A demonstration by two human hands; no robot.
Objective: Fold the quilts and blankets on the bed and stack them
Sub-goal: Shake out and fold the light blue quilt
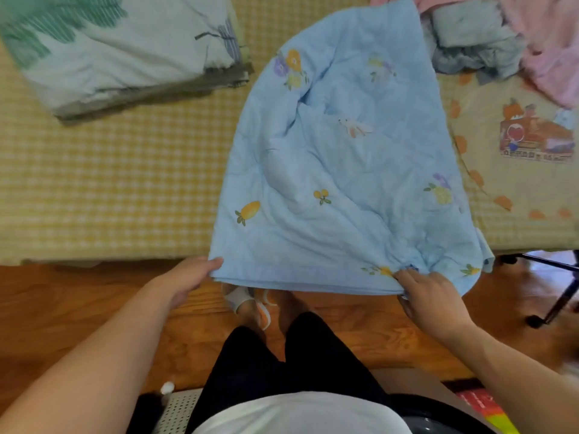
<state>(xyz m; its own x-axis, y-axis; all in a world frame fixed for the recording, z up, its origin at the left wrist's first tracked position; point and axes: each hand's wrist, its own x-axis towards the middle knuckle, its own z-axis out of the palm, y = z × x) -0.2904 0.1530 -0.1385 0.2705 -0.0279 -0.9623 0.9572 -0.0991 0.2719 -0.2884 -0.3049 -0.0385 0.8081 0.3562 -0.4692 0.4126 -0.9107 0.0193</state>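
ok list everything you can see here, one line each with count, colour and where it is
blue quilt: 1, light blue with fruit prints, centre of bed, near edge lifted
folded quilt: 1, pale with green leaf print, far left on bed
grey blanket: 1, grey-blue, crumpled, far right
pink blanket: 1, pink, far right corner
bed sheet: 1, yellow check, covering bed
floor: wooden, brown, below bed
left hand: holds quilt's near left corner
right hand: grips quilt's near right edge

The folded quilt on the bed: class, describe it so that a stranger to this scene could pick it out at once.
Start at the bed with its yellow checked sheet and look to its far left corner. The folded quilt lies there as a thick, flat stack, apart from the blue quilt that both hands hold. Unlike that fruit-printed one, it is pale with green leaf prints and a dark underside.
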